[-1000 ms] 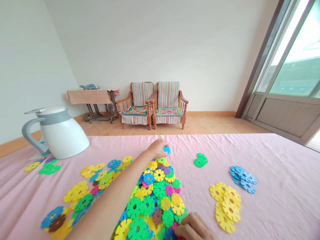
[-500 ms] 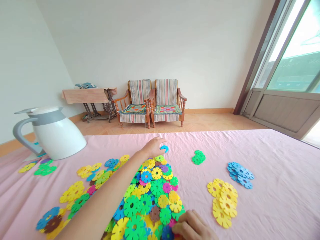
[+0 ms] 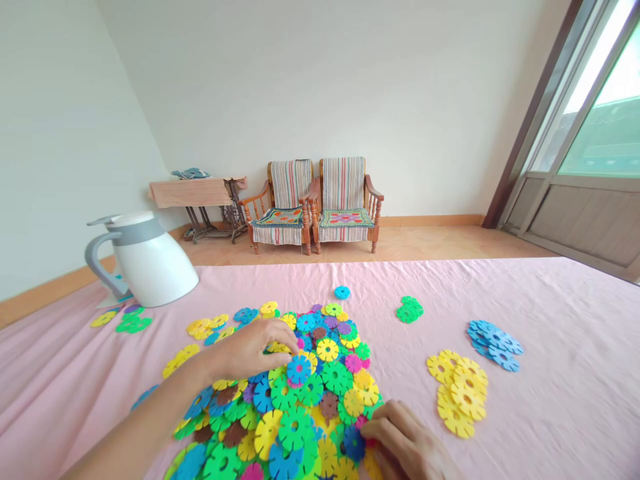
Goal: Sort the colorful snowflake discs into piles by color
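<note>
Beyond the pink-covered counter (image 3: 560, 347), two chairs (image 3: 343, 180) stand by the wall (image 3: 425, 100) at twelve o'clock. Taking the heap of flower-shaped discs (image 3: 287, 403) as the dial, the left hand (image 3: 253, 350) is over its eleven o'clock side, thumb and fingers bent; whether it grasps anything, one cannot tell. At four, the right hand (image 3: 407, 440) curls against the heap's edge, its grip hidden. Yellow discs (image 3: 457, 400) lie at three, one blue disc (image 3: 342, 293) at one.

Two hands (image 3: 267, 343), two armchairs (image 3: 345, 190)
</note>
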Tool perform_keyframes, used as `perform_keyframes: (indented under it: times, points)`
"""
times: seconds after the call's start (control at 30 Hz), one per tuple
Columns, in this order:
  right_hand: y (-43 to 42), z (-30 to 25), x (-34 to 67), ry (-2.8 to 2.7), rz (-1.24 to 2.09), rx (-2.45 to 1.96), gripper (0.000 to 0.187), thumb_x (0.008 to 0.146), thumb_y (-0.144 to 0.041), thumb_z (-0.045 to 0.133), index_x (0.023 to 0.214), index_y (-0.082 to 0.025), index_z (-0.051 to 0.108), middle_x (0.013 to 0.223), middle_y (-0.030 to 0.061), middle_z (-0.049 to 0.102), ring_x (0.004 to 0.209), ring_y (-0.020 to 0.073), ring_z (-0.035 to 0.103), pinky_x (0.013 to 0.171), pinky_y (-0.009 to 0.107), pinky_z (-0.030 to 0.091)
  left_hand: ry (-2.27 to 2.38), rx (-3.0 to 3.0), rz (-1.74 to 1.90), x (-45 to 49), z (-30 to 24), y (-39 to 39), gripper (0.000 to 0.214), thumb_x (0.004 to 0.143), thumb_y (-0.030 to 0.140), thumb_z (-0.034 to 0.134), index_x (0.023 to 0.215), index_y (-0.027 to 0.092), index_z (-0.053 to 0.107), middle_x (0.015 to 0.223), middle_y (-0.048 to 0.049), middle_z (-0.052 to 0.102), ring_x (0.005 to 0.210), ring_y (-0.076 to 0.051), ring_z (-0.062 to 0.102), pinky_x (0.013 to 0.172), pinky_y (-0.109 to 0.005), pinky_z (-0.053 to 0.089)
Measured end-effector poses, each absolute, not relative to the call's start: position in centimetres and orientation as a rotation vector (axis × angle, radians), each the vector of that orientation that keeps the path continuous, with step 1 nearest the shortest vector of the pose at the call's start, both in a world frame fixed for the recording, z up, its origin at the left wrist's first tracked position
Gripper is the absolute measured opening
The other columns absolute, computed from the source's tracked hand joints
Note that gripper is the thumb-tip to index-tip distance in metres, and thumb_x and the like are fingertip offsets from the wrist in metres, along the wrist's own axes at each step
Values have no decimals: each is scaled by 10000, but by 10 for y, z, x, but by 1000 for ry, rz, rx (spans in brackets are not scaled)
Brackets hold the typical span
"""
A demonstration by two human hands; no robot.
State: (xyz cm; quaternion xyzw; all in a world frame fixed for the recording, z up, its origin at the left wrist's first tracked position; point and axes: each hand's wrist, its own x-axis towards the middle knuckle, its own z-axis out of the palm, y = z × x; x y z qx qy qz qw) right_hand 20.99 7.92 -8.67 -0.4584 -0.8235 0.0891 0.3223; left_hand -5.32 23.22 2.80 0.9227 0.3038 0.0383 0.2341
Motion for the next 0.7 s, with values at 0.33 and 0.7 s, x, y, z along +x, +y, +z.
perform_keyframes:
  times: [0.33, 0.7]
  points:
    - [79, -89, 212, -2163, 262, -1167, 177, 918, -130, 435, 993, -224, 564, 860, 38, 607, 787, 137, 608, 680, 210, 510, 1071, 2575, 277, -44, 20, 261, 220, 773, 209, 562, 930, 190, 714, 933, -39, 712, 864, -193, 635, 777, -261, 454]
    - [81, -87, 211, -2173, 233, -1205, 134, 905, -142, 493, 954, -228, 583, 864, 31, 615, 817, 125, 621, 710, 177, 508, 994, 2834, 148, -7, -8, 294, 196, 624, 196, 634, 810, 193, 696, 794, -25, 671, 797, -206, 606, 714, -248, 428]
